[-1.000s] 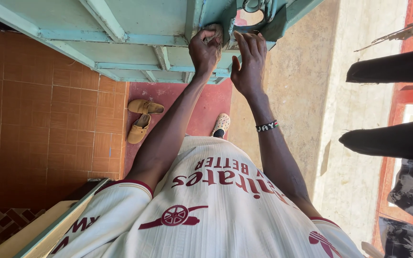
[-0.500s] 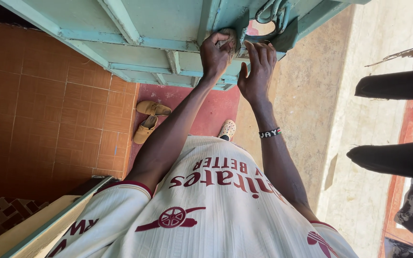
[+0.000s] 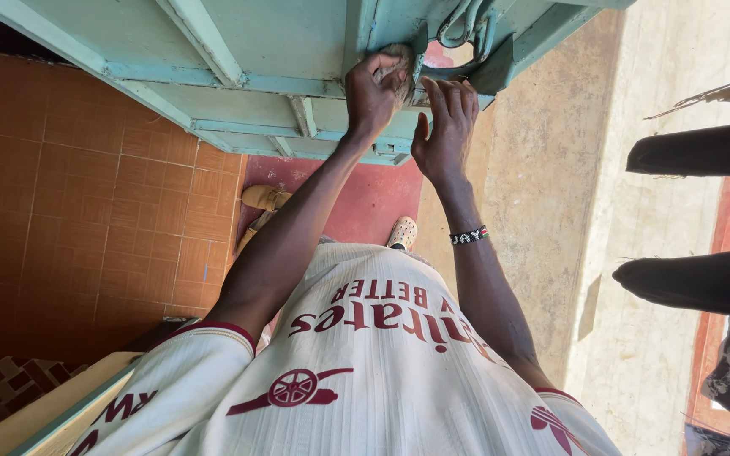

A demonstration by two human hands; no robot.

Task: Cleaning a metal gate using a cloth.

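- Pale green painted metal is what both our hands work on: our left hand (image 3: 375,91) is clenched around a brownish wad (image 3: 399,61), seemingly a scrubbing pad, pressing it on the door (image 3: 289,42) beside the latch.
- Our right hand (image 3: 443,127) is released, fingers spread, their tips resting on the crossbar's edge under the looped metal handle (image 3: 465,24).
- Since a second ago the wad has kept to the same patch by the latch while the right hand stayed as a brace; only our view shifted, so we judge the rubbing at this spot is still going on.
- Beyond our wrists, a beaded bracelet (image 3: 469,236) sits on the right one.
- Down on the red floor strip, tan sandals (image 3: 259,201) lie at the tiled edge, now partly hidden by our left arm.
- No containers show anywhere.
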